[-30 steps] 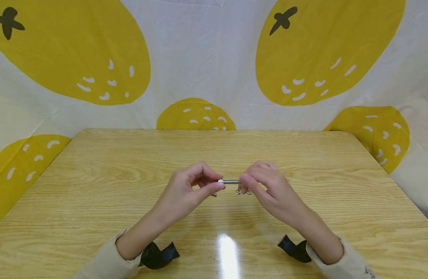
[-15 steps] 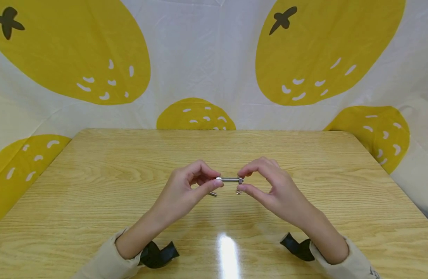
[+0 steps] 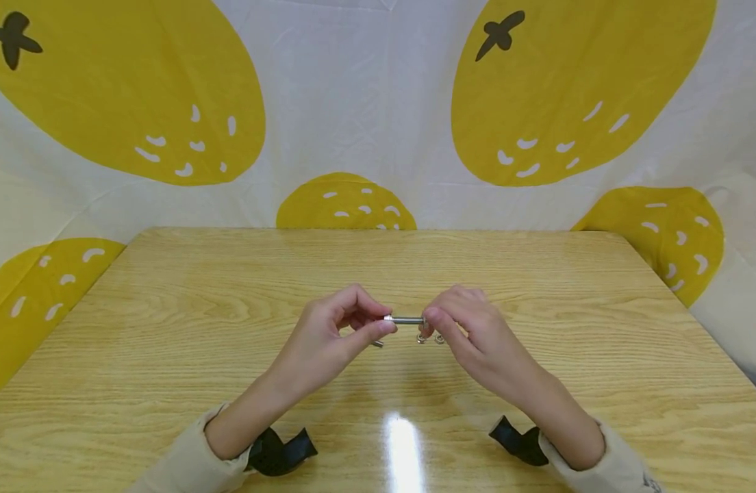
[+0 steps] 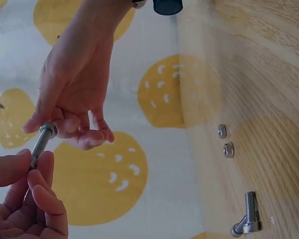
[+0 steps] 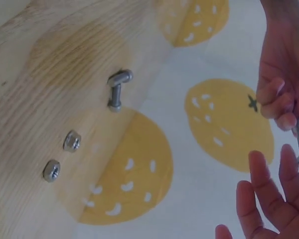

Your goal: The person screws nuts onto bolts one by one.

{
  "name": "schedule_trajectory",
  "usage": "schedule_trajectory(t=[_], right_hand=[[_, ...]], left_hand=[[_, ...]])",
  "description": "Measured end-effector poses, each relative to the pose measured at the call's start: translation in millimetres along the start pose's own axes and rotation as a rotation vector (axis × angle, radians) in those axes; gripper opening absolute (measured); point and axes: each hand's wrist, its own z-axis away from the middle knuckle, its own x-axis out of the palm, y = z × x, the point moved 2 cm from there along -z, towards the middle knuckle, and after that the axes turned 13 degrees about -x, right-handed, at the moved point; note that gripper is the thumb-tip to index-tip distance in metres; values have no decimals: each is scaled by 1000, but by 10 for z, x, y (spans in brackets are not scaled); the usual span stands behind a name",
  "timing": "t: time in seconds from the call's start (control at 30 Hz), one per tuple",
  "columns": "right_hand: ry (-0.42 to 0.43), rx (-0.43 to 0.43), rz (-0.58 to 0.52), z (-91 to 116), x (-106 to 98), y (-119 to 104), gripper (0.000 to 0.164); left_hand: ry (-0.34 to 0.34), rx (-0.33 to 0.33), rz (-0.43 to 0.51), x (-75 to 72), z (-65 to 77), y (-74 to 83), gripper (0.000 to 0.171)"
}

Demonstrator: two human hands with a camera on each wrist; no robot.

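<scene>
From my distant seat I see in the head view the person's left hand [image 3: 335, 335] and right hand [image 3: 483, 335] facing each other above the table [image 3: 230, 274] of light wood grain. Between them is a silver metal bolt [image 3: 407, 320] with round head and threaded shaft, held nearly level. The left thumb and forefinger are closed on the head end and pinch it firmly, with the other fingers curled behind. At the far end of the shaft sits a silver hexagonal nut [image 4: 48, 128]; the right thumb and forefinger have hold of it with only a small gap between them, while the other right fingers are loosely extended, as the right wrist view shows. On the wood below, I find a first loose silver nut [image 5: 72, 141] and a second loose silver nut [image 5: 52, 170], near each other but apart. Near them lies a loose silver bolt [image 5: 120, 77], overlapping a second loose silver bolt [image 5: 116, 94]; I cannot tell exactly how these two touch. Behind the table there hangs a white cloth [image 3: 353, 89] printed with large yellow fruits.
</scene>
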Motion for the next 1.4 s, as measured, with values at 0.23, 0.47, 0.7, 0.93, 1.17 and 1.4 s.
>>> schedule_trajectory(t=[0.23,0.47,0.7,0.93,1.17,1.4], right_hand=[[-24,25,-43,12,-81,-25,33],[-4,-59,-65,-8,-94,-26,30],[6,-92,-53,-5,-54,-23,15],[17,-59,-30,-6,14,-23,15],[-39,29,-60,17,-38,-24,25],[27,-133,-69,-3,-56,-43,34]], left_hand=[[24,-11,-14,-10,3,16,9],[24,-19,-1,-15,3,16,9],[15,-7,-3,-4,8,23,9],[10,-2,-7,5,13,21,9],[16,-13,-20,1,9,15,9],[18,-10,-21,-10,6,9,9]])
